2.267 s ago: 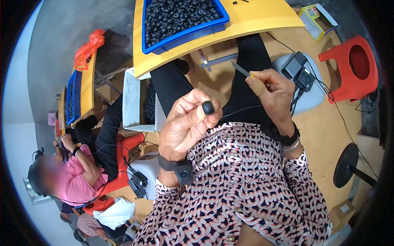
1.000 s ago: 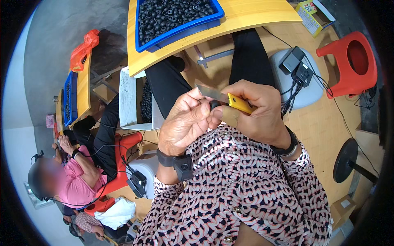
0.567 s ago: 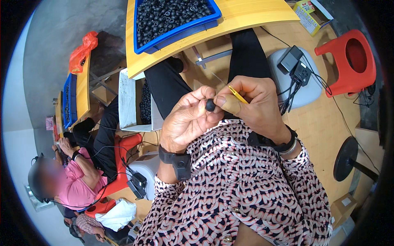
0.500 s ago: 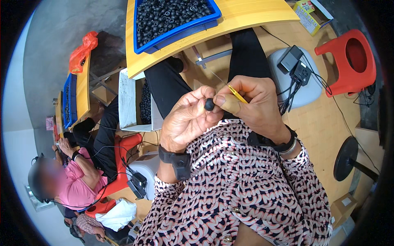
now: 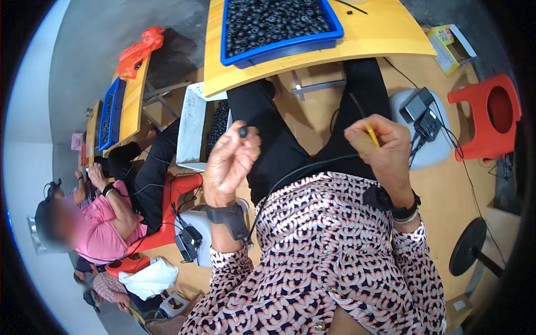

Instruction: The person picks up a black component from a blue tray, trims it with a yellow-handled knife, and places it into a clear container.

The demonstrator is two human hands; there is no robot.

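Between the thumb and fingertips of my left hand is a small round black rubber-looking part. That hand is raised at the inner edge of a white box, above my lap. My right hand is closed around a thin tool with a yellow handle, whose slim dark shaft points away from me, blurred at its tip. The two hands are well apart. Beyond them, a blue tray full of many similar black parts stands on a yellow-topped table.
Left of my legs stands a white box with more black parts inside. Power adapters with cables lie on a pale stool at right, near a red stool. A co-worker in pink sits at left. A cable crosses my lap.
My hands have separated: the left moved left with the black part, the right moved right with the yellow-handled tool. The whole view has shifted, showing the tray and table further right.
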